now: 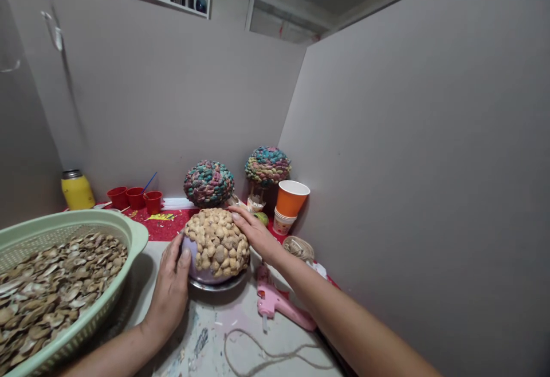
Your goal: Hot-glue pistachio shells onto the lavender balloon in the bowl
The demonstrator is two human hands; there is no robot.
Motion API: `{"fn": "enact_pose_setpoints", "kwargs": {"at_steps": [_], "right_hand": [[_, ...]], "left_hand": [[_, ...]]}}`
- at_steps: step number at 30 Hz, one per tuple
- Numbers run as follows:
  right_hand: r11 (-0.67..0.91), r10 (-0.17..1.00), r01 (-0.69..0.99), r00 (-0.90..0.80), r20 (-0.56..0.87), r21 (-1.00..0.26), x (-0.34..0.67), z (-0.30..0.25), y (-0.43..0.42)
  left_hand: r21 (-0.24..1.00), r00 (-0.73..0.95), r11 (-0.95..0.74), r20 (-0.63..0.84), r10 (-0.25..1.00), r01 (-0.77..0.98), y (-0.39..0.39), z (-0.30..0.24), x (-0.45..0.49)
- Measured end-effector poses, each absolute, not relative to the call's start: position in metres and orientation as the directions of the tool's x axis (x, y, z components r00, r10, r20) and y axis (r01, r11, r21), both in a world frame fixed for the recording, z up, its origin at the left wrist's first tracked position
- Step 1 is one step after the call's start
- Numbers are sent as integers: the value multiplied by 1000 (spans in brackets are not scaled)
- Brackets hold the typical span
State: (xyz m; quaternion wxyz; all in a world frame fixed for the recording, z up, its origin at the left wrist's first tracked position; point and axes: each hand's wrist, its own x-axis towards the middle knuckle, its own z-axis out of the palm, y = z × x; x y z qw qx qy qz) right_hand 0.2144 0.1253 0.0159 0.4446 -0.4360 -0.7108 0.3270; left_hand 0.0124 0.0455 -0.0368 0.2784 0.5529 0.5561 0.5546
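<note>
In the middle of the head view, a round purple balloon-like form (192,251) is largely covered with tan peanut shells (219,242). Bare purple shows along its left and lower sides. It rests on a shiny metal dish (219,285). My left hand (172,277) cups its left side, thumb toward me. My right hand (255,231) lies over its upper right, fingers against the shells; some fingertips are hidden behind it. A pink glue gun (279,302) lies under my right forearm, and a loose loop of twine (262,354) is nearer to me.
A green basket (135,239) of shells (64,291) stands at left. Behind are a yellow bottle (77,189), red cups (153,202), two colourful shell-covered balls (209,183), stacked paper cups (292,199) and a twine roll (298,248). Grey panels (172,90) enclose the table.
</note>
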Motion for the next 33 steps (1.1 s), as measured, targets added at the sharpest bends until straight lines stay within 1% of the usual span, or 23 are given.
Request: {"fn": "enact_pose_setpoints", "kwargs": {"at_steps": [5,11,15,17,22,26,33], "right_hand": [[400,916,305,-173,363,-864,215,11,133],[315,949,256,-103,299,-914,222,-4,124],[261,965,206,-79,250,-943,225,-12,106],[240,970,180,-81,228,-954,225,-14,99],[213,974,122,-99,202,-969,221,-17,96],[214,971,59,-118,206,-975,217,-21,103],[187,960,-4,-210,184,-982,216,-23,124]], "left_hand": [[920,-262,-263,340,903,290,44,-38,10],[934,-316,-268,335,888,237,52,-42,6],[944,-273,-256,307,912,207,52,-41,6],[942,-244,-266,312,918,207,52,-39,6],[943,-296,-269,319,901,196,53,-32,5],[939,-290,-276,328,899,206,47,-28,9],[943,-345,-245,312,885,223,30,-29,12]]}}
